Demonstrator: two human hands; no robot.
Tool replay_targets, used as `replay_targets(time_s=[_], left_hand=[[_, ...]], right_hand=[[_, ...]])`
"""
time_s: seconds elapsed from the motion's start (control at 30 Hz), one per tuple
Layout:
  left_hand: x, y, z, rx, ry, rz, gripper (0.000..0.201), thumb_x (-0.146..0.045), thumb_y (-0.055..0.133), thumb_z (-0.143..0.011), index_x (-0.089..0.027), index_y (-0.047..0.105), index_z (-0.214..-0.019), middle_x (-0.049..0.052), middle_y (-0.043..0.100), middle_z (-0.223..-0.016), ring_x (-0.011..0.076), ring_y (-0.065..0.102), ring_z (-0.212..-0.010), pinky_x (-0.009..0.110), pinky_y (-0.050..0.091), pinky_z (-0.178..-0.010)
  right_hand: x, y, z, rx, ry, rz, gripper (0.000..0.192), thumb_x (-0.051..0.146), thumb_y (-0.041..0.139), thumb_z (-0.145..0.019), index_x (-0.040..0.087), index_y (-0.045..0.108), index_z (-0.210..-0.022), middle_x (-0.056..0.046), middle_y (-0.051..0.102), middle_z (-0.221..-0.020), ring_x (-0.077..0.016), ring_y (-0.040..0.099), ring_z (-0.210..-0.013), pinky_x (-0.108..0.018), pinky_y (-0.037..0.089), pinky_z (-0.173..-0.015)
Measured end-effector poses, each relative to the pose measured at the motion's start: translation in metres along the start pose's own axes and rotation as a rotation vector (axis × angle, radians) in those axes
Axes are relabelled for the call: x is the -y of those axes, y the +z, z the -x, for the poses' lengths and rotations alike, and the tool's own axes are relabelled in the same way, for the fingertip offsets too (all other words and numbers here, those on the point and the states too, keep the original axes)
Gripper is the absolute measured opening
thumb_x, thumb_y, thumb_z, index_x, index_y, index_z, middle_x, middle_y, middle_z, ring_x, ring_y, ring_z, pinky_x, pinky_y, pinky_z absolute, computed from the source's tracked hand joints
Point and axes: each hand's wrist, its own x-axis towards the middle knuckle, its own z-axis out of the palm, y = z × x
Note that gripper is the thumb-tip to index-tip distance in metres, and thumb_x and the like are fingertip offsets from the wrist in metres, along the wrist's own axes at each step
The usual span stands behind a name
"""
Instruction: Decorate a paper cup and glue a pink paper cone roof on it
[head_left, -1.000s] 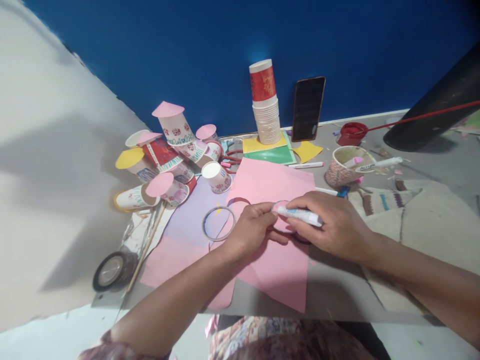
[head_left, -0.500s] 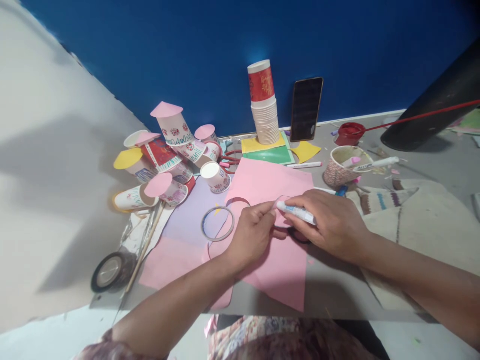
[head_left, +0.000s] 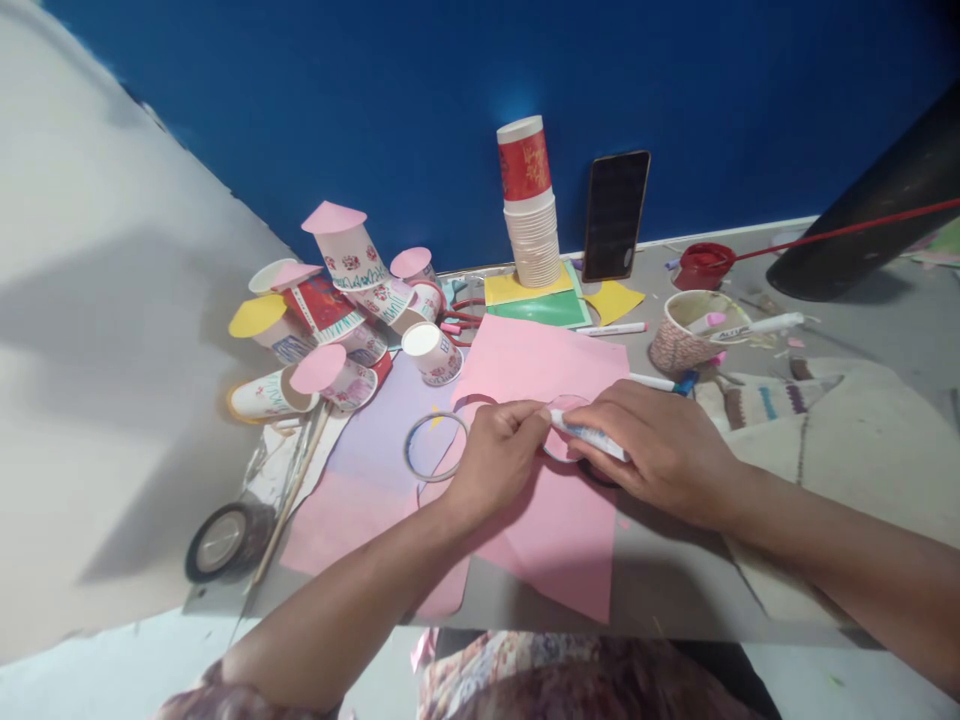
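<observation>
A small pink paper disc point(head_left: 561, 432) sits pinched at its left edge by the fingertips of the left hand point(head_left: 497, 455), low over a large pink paper sheet point(head_left: 559, 500) near the middle of the worktop point(head_left: 675, 590). The right hand point(head_left: 660, 445) is curled closed around a white glue tube point(head_left: 589, 434), whose tip meets the disc. Just left of the left hand a clear tape ring point(head_left: 436, 447) lies on a lilac sheet point(head_left: 386, 425). Toward the worktop's left edge, a heap of decorated paper cups point(head_left: 337, 310), several capped with pink or yellow paper cones, is piled together; a dark tape roll point(head_left: 223, 540) rests near the front left corner. Along the back edge, against the blue wall point(head_left: 375, 100), stands a tall stack of paper cups point(head_left: 531, 225) on yellow and green paper, with a dark phone point(head_left: 615, 215) propped upright beside it. To the right, a patterned cup point(head_left: 686, 335) holds markers.
</observation>
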Motion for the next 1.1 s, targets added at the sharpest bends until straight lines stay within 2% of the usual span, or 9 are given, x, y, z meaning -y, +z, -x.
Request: replay_targets(time_s=[0.13,0.3,0.4,0.5,0.63,0.8,1.0,1.1], left_hand=[[0.0002,0.0039,0.0039,-0.025,0.043,-0.023,0.039,-0.028,0.053,-0.093,-0.02,0.041,-0.057,-0.005,0.033,-0.059,0.0108,0.031,-0.06,0.025,0.029,-0.058],[-0.0012,0.0062,0.0052,0.009,-0.032,0.11,0.031,-0.037,0.058,-0.093,-0.018,0.061,-0.068,-0.003,0.049,-0.064,0.0109,0.041,-0.057,0.025,0.038,-0.062],[-0.0018,0.0039,0.0018,-0.02,-0.07,0.178,0.031,-0.036,0.06,-0.087,-0.019,0.054,-0.062,-0.004,0.044,-0.061,0.0111,0.038,-0.058,0.025,0.034,-0.059],[-0.0008,0.0012,-0.0013,-0.044,-0.061,0.11,0.034,-0.032,0.057,-0.086,-0.02,0.044,-0.056,-0.004,0.036,-0.059,0.0114,0.032,-0.06,0.026,0.027,-0.058],[0.0003,0.0005,-0.0008,-0.021,-0.007,-0.012,0.035,-0.027,0.054,-0.087,-0.02,0.038,-0.056,-0.004,0.031,-0.06,0.0117,0.029,-0.062,0.028,0.025,-0.058],[0.0009,0.0038,0.0029,-0.043,0.061,-0.072,0.036,-0.024,0.05,-0.092,-0.021,0.035,-0.059,-0.005,0.029,-0.06,0.0114,0.028,-0.061,0.027,0.027,-0.059],[0.001,0.0046,0.0033,-0.043,0.068,-0.103,0.036,-0.026,0.049,-0.092,-0.021,0.036,-0.059,-0.004,0.031,-0.059,0.0113,0.029,-0.06,0.026,0.027,-0.057],[-0.0002,0.0038,0.0034,-0.047,0.082,-0.118,0.036,-0.028,0.05,-0.093,-0.021,0.039,-0.06,-0.004,0.034,-0.059,0.0113,0.031,-0.06,0.026,0.028,-0.057]], right_hand=[[0.0015,0.0018,0.0008,-0.059,0.062,0.053,0.021,0.034,0.057,-0.105,0.017,0.07,-0.107,-0.008,0.078,-0.082,-0.0252,0.072,-0.076,-0.036,0.047,-0.066],[-0.0034,0.003,0.0013,-0.093,0.083,0.012,0.018,0.033,0.059,-0.105,0.019,0.069,-0.108,-0.008,0.08,-0.086,-0.0236,0.073,-0.078,-0.034,0.049,-0.07],[-0.0052,0.0018,0.0008,-0.013,0.037,0.013,0.017,0.031,0.059,-0.104,0.02,0.071,-0.107,-0.008,0.078,-0.087,-0.0239,0.071,-0.08,-0.034,0.047,-0.069],[-0.0037,0.0,-0.0003,0.066,-0.003,0.004,0.017,0.028,0.058,-0.104,0.02,0.073,-0.103,-0.009,0.076,-0.088,-0.0239,0.069,-0.08,-0.033,0.046,-0.068],[0.0005,-0.0014,-0.0008,0.046,-0.017,0.055,0.019,0.026,0.056,-0.104,0.019,0.073,-0.1,-0.009,0.076,-0.084,-0.0243,0.068,-0.078,-0.034,0.044,-0.066],[0.0008,0.0001,0.0003,-0.05,0.072,0.078,0.024,0.034,0.055,-0.106,0.017,0.072,-0.105,-0.008,0.077,-0.08,-0.0241,0.071,-0.074,-0.035,0.045,-0.065],[-0.0014,0.0026,0.0014,-0.069,0.134,-0.05,0.023,0.038,0.057,-0.105,0.02,0.073,-0.105,-0.007,0.081,-0.084,-0.023,0.075,-0.076,-0.034,0.05,-0.068],[0.0001,0.0014,-0.0002,-0.05,0.282,-0.164,0.021,0.04,0.063,-0.101,0.023,0.075,-0.1,-0.007,0.083,-0.089,-0.0241,0.077,-0.079,-0.034,0.053,-0.069]])
